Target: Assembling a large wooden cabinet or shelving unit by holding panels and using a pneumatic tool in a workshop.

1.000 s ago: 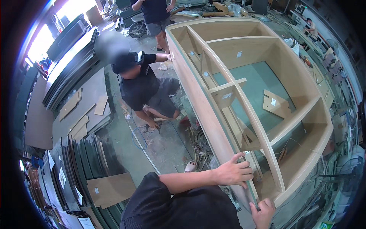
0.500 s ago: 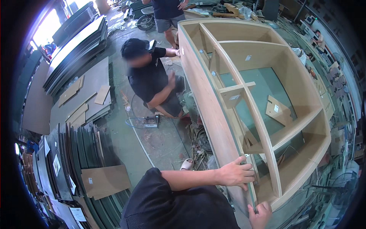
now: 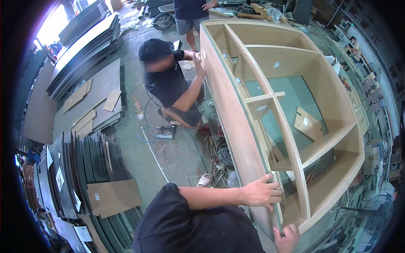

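Lower right of the frame: the person's right hand (image 3: 287, 238) pinched the near corner of the wooden frame (image 3: 234, 114), thumb and fingers on its rim.
Left hand: just above and left of the other hand, left hand (image 3: 262, 193) lay over the same rim, fingers bent across the greenish edging strip (image 3: 260, 147); whether it gripped or only rested, I could not tell.
Wooden frame's place: it filled the picture from lower right to top centre, open side up, its long side panel slanting up and left, its far side curving down the right.
Inside: a crosspiece (image 3: 263, 98) met the long divider, and a loose notched board (image 3: 307, 123) lay in the large compartment.
Near footing: a dark-clad leg (image 3: 185, 219) filled the bottom centre, a pale sandal (image 3: 205, 180) just beyond it.
Floor room: a strip of floor (image 3: 179, 156) ran up the centre between frame and boards, narrowed by scraps (image 3: 217, 170) along the panel.
In the way: a power tool (image 3: 166, 135) and blue hose (image 3: 141, 134) lay mid-strip; above them a crouching co-worker (image 3: 168, 84) had raised hands at the panel.
Left side: upright dark boards (image 3: 99, 154) at lower left, stacked sheets (image 3: 88, 50) at upper left.
Far: a standing person (image 3: 191, 17) and a wheel (image 3: 163, 21) at top centre, another person (image 3: 355, 47) at upper right.
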A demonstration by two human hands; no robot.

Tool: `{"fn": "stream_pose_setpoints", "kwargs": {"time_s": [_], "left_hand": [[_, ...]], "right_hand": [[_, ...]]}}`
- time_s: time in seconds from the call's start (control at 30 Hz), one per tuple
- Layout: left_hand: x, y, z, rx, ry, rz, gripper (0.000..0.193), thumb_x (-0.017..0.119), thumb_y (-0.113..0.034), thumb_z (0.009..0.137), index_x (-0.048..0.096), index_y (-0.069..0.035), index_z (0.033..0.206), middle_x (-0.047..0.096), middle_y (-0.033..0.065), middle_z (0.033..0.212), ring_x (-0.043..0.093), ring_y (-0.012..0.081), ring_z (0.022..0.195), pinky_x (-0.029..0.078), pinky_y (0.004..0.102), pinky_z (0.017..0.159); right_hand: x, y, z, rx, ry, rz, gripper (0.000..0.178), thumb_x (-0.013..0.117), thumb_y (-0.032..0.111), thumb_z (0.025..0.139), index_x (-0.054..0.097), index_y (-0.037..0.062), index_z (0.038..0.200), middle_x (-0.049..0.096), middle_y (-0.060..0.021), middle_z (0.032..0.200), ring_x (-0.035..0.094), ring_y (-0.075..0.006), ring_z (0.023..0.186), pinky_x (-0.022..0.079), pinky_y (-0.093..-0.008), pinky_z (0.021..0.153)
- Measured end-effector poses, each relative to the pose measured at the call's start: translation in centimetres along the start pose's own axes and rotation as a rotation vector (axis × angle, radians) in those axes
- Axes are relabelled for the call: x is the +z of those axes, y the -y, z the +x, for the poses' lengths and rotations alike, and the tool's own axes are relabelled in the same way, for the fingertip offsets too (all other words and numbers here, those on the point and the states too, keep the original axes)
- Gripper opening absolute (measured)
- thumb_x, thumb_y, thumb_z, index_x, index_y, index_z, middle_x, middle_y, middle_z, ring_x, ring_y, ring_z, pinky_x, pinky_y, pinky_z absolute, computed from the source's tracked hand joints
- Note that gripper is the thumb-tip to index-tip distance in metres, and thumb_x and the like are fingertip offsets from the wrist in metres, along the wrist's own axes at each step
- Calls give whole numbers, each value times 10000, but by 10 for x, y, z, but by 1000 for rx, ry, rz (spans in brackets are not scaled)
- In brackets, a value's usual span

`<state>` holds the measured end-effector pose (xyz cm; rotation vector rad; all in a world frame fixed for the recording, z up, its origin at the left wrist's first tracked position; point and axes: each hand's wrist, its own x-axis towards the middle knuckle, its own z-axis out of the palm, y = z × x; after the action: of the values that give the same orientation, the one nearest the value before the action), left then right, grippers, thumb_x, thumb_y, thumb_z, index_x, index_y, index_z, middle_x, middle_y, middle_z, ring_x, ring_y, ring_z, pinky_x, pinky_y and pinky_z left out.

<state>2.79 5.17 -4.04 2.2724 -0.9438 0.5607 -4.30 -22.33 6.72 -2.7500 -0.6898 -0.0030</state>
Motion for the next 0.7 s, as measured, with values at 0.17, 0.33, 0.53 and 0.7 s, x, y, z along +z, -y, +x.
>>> {"fn": "stream_pose_setpoints", "kwargs": {"time_s": [0.17, 0.33, 0.53, 0.7], "left_hand": [[1, 1, 0, 9, -13, 5, 459, 687, -579, 926, 671, -211, 1199, 557, -31, 1127, 511, 168, 1216, 300, 503, 1096], [2, 1, 0, 19, -37, 20, 454, 685, -570, 931, 668, -214, 1213, 553, -30, 1121, 513, 172, 1220, 301, 508, 1096], [-2, 0, 0, 35, -17, 22, 460, 697, -559, 924, 667, -210, 1223, 549, -28, 1090, 520, 182, 1200, 325, 506, 1063], [-5, 0, 2, 32, -10, 45, 482, 726, -553, 901, 676, -217, 1243, 568, -35, 1111, 540, 174, 1160, 337, 482, 1023]], "right_hand": [[-3, 3, 1, 15, 15, -20, 432, 901, 240, 862, 545, 42, 718, 541, -158, 801, 566, -401, 735, 463, -494, 656], [-2, 2, 1, -2, 4, -40, 419, 893, 253, 872, 558, 48, 723, 548, -156, 801, 568, -399, 724, 468, -490, 652], [-5, 0, -2, 18, 75, -44, 326, 855, 264, 891, 613, 72, 789, 591, -140, 841, 609, -378, 785, 500, -483, 715], [14, -21, -14, 18, -10, 59, 436, 919, 239, 728, 531, 44, 694, 533, -128, 787, 579, -395, 778, 449, -514, 671]]}}
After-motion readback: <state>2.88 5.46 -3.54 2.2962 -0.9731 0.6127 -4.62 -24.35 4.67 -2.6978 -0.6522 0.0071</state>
